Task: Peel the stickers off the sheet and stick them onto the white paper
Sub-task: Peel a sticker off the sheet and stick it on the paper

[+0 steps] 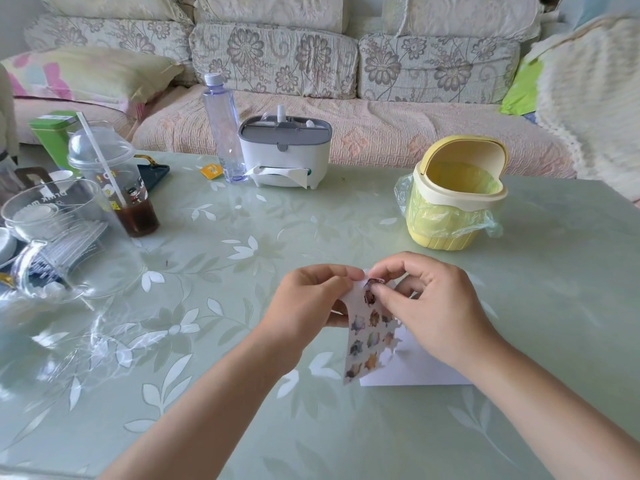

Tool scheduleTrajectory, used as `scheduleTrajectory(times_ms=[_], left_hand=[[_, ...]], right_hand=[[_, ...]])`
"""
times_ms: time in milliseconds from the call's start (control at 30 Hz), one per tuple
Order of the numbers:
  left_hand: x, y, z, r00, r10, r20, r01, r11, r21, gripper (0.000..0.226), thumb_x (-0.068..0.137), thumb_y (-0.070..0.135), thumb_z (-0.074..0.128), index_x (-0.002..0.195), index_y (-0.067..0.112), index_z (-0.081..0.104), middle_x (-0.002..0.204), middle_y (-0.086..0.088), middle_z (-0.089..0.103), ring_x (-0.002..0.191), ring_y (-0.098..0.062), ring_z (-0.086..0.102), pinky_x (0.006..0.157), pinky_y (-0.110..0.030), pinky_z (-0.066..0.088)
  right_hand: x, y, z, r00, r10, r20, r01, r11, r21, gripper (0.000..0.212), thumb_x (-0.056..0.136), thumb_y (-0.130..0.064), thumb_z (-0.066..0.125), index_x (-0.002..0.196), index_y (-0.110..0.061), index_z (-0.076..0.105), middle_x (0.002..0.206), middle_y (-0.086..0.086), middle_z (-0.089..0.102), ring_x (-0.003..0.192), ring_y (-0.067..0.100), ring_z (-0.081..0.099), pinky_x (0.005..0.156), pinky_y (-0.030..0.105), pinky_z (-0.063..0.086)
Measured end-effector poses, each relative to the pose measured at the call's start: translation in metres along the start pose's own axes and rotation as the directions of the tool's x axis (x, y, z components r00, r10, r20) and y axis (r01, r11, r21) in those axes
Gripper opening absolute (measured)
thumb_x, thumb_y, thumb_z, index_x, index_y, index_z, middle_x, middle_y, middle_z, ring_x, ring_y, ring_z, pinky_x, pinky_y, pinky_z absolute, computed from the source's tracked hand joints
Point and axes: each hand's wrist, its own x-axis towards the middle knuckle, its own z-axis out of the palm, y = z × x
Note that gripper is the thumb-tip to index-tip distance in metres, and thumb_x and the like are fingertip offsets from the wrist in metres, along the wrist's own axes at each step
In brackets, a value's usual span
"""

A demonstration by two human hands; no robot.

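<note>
A sticker sheet [369, 341] with several small colourful stickers hangs upright above the table, in front of me. My left hand [308, 303] pinches its top left edge. My right hand [429, 306] pinches a dark sticker [373, 282] at the sheet's top, thumb and forefinger closed on it. The white paper [415, 368] lies flat on the table below and behind the sheet, partly hidden by the sheet and my right hand.
A yellow mini bin [453, 199] with a bag stands behind my right hand. A tissue box [284, 150] and a water bottle [223, 129] stand further back. Glassware and a drink cup [114, 178] crowd the left side of the green floral table.
</note>
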Motion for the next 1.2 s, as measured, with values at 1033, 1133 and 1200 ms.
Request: scheduleTrajectory(times_ms=[1033,1133,1200], left_hand=[[-0.005,-0.009,-0.041,1.0,0.002,-0.003,0.0,0.843,0.538,0.029,0.078,0.017,0.077,0.093,0.041,0.07,0.099,0.004,0.071,0.087,-0.016,0.07,0.071,-0.03,0.059],[-0.004,-0.017,-0.051,0.999,-0.024,-0.037,0.042,0.788,0.614,0.031,0.08,0.024,0.077,0.103,0.043,0.069,0.107,0.008,0.066,0.093,-0.012,0.066,0.075,-0.028,0.057],[-0.003,-0.022,-0.06,0.998,0.009,-0.07,0.046,0.675,0.736,0.04,0.081,0.035,0.077,0.118,0.044,0.063,0.115,0.013,0.059,0.102,-0.01,0.058,0.077,-0.024,0.05]], right_hand=[[0.025,-0.022,0.037,0.972,0.094,0.217,-0.053,0.98,-0.191,0.016,0.096,-0.023,0.063,0.085,-0.031,0.072,0.073,-0.025,0.066,0.057,0.004,0.061,0.059,0.017,0.046],[0.027,-0.022,0.038,0.942,0.252,0.223,-0.271,0.961,0.059,0.021,0.099,-0.015,0.06,0.09,-0.027,0.074,0.081,-0.011,0.071,0.053,0.014,0.061,0.053,0.028,0.05],[0.027,-0.021,0.037,0.914,0.303,0.269,-0.342,0.933,0.113,0.023,0.1,-0.011,0.057,0.095,-0.024,0.075,0.084,-0.005,0.072,0.053,0.016,0.059,0.05,0.03,0.048]])
